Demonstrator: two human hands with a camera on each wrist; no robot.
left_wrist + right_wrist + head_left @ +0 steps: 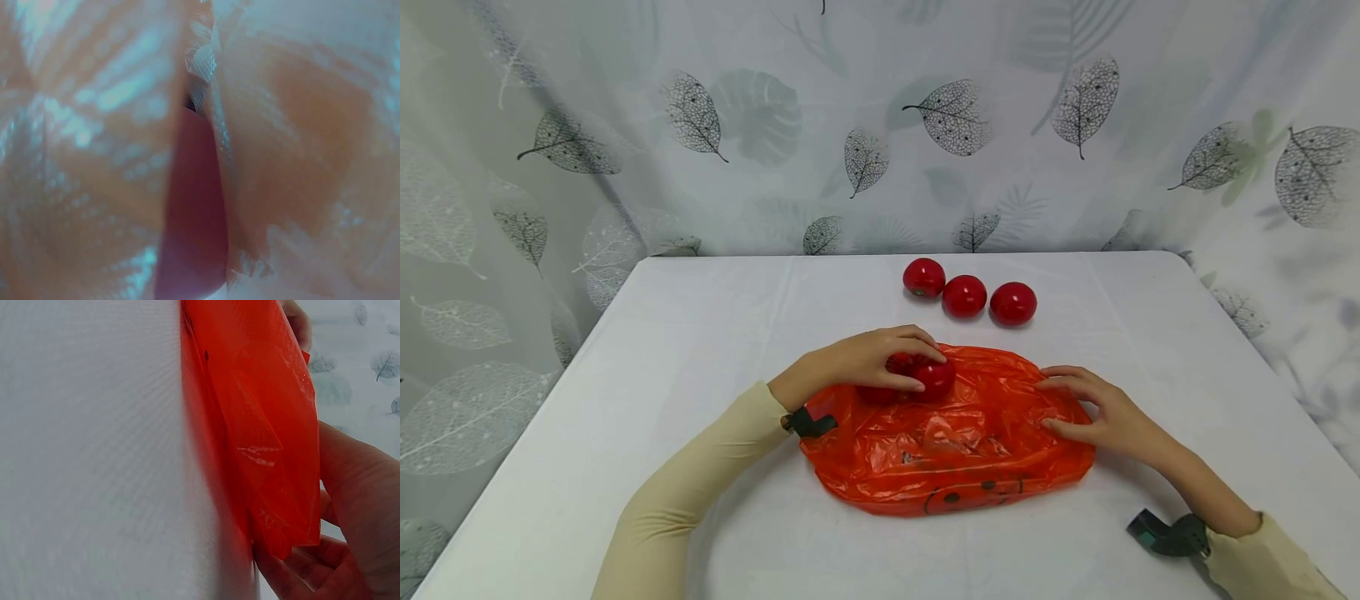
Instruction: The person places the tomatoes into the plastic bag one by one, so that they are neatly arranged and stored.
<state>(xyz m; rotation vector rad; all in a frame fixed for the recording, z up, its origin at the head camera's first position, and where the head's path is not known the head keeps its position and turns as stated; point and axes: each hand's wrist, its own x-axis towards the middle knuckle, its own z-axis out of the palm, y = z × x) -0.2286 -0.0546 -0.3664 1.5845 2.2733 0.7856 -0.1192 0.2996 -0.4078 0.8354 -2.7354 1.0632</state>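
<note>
Tomato (934, 377) sits gripped under the curled left hand (868, 360) atop the orange bag (955, 442), whose near edge the right hand (1093, 408) pinches, between both hands on the table (700, 333).

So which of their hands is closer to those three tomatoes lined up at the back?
Left. The left hand lies just in front of the three tomatoes; the right hand holds the bag's far end, nearer the person.
</note>
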